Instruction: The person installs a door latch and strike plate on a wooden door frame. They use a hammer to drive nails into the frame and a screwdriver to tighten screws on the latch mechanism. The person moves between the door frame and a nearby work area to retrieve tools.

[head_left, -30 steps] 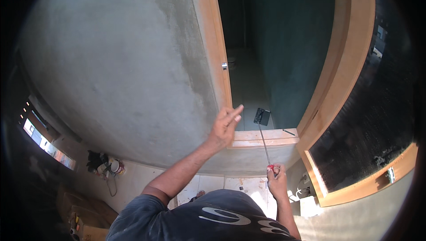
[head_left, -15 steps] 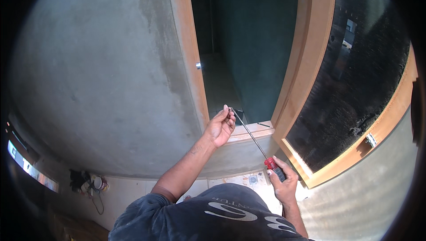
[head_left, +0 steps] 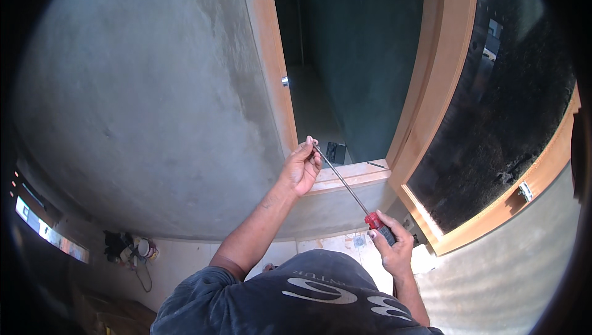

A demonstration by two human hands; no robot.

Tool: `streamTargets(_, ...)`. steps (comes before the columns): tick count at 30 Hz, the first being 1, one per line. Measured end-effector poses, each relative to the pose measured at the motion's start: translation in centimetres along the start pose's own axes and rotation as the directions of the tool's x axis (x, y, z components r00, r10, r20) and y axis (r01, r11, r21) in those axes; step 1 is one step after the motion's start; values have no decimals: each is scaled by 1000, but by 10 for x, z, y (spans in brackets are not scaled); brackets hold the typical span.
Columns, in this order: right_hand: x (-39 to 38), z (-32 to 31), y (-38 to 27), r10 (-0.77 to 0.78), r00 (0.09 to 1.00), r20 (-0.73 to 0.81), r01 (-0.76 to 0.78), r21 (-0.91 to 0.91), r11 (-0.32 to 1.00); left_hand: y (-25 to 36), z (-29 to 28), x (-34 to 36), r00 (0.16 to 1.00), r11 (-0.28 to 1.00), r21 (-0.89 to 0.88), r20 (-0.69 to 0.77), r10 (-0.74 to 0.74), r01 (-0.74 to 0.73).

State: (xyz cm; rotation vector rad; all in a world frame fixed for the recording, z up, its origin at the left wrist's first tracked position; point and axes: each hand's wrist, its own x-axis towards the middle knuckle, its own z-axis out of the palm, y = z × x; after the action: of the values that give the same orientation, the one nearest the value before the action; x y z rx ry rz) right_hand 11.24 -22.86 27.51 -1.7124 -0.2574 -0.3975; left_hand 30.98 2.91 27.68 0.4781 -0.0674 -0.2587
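Note:
My right hand (head_left: pixel 394 248) grips the red and black handle of a long screwdriver (head_left: pixel 344 181). Its thin metal shaft slants up and to the left, toward my left hand (head_left: pixel 301 171). There the thumb and fingertips are pinched together at the screwdriver's tip. Whatever small piece they may hold is too small to make out. Both hands are in front of the wooden window frame (head_left: pixel 271 45), just over its lower sill (head_left: pixel 345 177). To the right, the wooden sash (head_left: pixel 493 227) with dark glass stands swung out.
A small metal catch (head_left: pixel 285 81) sits on the frame's left side, and a latch (head_left: pixel 525 192) on the sash. A small dark rod-like piece (head_left: pixel 376 164) lies on the sill. Grey plastered wall (head_left: pixel 142 107) spans the left. A bucket (head_left: pixel 147 248) and a cable are on the floor.
The view has shifted slightly, so the frame and sash appear farther right. My hands keep the same hold, with the screwdriver's tip still at my left fingertips.

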Motion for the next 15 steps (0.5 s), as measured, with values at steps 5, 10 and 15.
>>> streamTargets(5,-2,7,-2,55,998,-4,-55,48,997,7,0,-5,1000,1000,7,-1,16,-16)
streamTargets(10,1,8,-10,57,998,11,-57,-39,998,17,-1,-7,998,995,100,66,21,-27)
streamTargets(15,0,10,-19,455,876,162,-468,513,720,29,0,-5,987,989,138,157,27,-49)
